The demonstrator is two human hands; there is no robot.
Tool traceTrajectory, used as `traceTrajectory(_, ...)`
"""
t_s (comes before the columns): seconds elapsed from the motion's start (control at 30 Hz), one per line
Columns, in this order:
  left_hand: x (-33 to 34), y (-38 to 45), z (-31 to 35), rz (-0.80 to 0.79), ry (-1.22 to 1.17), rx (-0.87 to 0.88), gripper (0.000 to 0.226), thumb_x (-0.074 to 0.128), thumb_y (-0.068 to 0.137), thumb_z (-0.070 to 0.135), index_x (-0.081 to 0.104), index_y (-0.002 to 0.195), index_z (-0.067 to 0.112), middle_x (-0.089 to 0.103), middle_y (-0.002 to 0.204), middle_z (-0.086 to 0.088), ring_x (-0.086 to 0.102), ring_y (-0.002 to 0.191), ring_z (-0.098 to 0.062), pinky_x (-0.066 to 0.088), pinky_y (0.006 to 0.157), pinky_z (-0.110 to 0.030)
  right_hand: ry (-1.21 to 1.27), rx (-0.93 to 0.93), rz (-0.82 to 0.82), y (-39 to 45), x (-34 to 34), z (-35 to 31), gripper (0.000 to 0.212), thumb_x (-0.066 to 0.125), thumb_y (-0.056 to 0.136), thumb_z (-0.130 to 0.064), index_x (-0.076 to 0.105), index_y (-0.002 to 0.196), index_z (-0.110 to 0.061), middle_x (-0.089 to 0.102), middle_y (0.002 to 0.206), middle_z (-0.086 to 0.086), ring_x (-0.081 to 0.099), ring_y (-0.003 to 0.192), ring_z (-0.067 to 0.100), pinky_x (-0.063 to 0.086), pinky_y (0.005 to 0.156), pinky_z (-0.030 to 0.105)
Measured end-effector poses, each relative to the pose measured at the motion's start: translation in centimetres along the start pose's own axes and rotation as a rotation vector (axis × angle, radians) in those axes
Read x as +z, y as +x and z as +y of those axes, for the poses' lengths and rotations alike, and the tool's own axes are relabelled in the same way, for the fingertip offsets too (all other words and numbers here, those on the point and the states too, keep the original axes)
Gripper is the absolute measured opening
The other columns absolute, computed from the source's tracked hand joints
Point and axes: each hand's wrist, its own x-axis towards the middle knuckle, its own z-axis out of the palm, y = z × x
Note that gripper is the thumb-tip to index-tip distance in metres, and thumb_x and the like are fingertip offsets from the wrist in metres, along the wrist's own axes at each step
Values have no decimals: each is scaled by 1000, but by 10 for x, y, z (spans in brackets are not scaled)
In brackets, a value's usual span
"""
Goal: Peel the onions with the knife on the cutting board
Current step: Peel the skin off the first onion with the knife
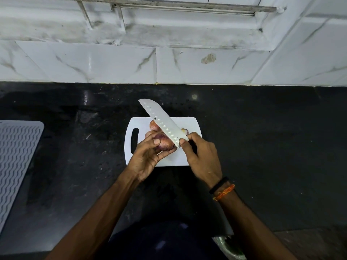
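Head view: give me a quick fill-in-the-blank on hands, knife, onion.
1. The left hand holds a red ____.
2. The right hand grips the ____.
3. The cutting board is ____ in colour.
4. The blade points away from the person, toward the ____.

Missing: onion; knife; white; wall

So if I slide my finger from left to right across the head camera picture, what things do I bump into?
Wavy grey mat → cutting board's handle slot → left hand holding an onion → right hand holding the knife.

Bare counter (262,137) around cutting board (189,122)
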Motion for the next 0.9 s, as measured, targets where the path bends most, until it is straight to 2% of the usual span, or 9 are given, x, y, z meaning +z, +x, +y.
traceTrajectory(0.1,3,0,0,12,10,2,85,89,66,25,51,136,-4,33,154,-28,49,133,-43,55,92,-46,-5,-33,25,1,1,-6,37,56,97,-51,62,107,-15,54,74,-20,50,58,-3,35,50,9)
traceTrajectory(0.2,7,-1,0,42,46,-10,65,87,65,24,65,123,5,42,148,-27,61,121,-35,57,87,-41,-28,-58,59,1,3,-8,52,56,89,-65,62,111,-18,61,80,-20,59,67,0,41,54,8)
traceTrajectory(0.27,9,-2,0,68,73,-7,46,80,69,23,72,113,11,46,141,-26,66,110,-28,57,85,-38,-46,-53,55,1,5,-8,68,51,82,-77,61,116,-19,65,90,-14,63,76,4,51,59,15)
traceTrajectory(0.33,8,-3,0,82,89,-1,40,78,73,23,73,111,11,45,141,-29,67,108,-26,57,86,-39,-70,-34,48,1,6,-9,76,51,78,-81,59,119,-18,60,92,-15,64,78,6,57,64,23)
traceTrajectory(0.47,7,-4,-1,127,149,5,33,77,80,11,68,110,3,53,132,-32,69,104,-31,56,87,-41,-89,7,38,5,10,-1,64,62,83,-69,61,119,-16,60,89,-16,64,80,6,59,71,28)
traceTrajectory(0.57,6,-4,-1,153,190,16,26,80,79,12,71,102,5,57,125,-27,69,103,-33,56,90,-43,-30,61,13,9,16,8,56,63,85,-68,65,112,-19,71,102,-10,68,91,9,61,73,32)
traceTrajectory(0.7,5,-5,-2,164,155,6,52,83,79,31,67,118,1,60,132,-24,65,115,-36,53,98,-48,40,109,-25,14,17,13,44,65,87,-61,67,101,-19,72,107,-10,67,92,5,59,71,24)
traceTrajectory(0.8,10,-7,0,204,70,-38,57,67,90,36,58,134,1,64,130,-21,63,120,-34,53,101,-48,129,161,-42,18,12,9,33,69,88,-52,67,92,-20,69,91,-16,63,80,-4,47,62,10)
traceTrajectory(0.9,11,-6,3,261,-43,-84,52,62,94,31,56,136,1,65,127,-22,65,118,-35,50,103,-51,281,217,-97,19,8,3,20,70,90,-42,58,77,-33,61,74,-22,58,66,-12,42,56,8)
